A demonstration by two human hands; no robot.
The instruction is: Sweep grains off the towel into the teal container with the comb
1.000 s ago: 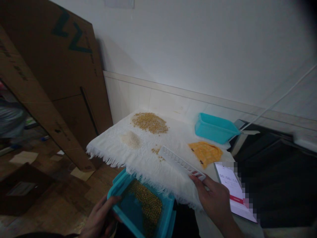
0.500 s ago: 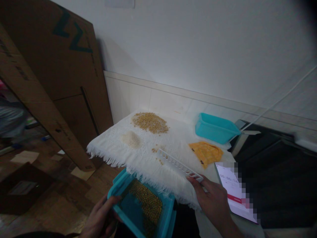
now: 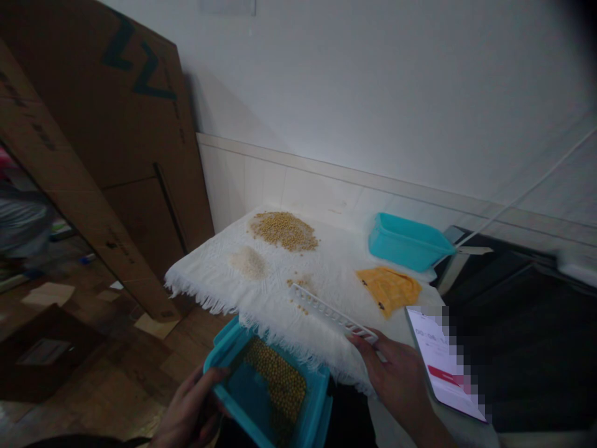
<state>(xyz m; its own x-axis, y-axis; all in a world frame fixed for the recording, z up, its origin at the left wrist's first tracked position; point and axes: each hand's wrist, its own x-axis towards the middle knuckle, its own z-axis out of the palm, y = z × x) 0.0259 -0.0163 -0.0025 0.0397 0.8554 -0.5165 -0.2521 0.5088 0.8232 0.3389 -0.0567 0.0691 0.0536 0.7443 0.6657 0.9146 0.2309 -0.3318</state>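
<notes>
My left hand [image 3: 189,410] grips the near-left rim of a teal plastic tub [image 3: 311,418] held below the table's front edge; yellow beans [image 3: 278,382] lie inside it. My right hand [image 3: 396,376] is closed on the end of a white slotted plastic strip [image 3: 329,309], which lies edge-down on the white fringed cloth [image 3: 265,295]. A few loose beans [image 3: 298,285] sit at the strip's far end. Farther back on the cloth are a big pile of beans [image 3: 282,230] and a small heap of white grains [image 3: 247,261].
A second teal tub [image 3: 408,241] stands at the back right, with an orange heap [image 3: 389,287] in front of it. A phone [image 3: 443,364] lies right of my hand. Large cardboard boxes [image 3: 97,137] lean at the left over a wooden floor.
The white strip has swung slightly left and toward the front edge of the cloth, pushing the few loose beans. My left hand and the tub have stayed put.
</notes>
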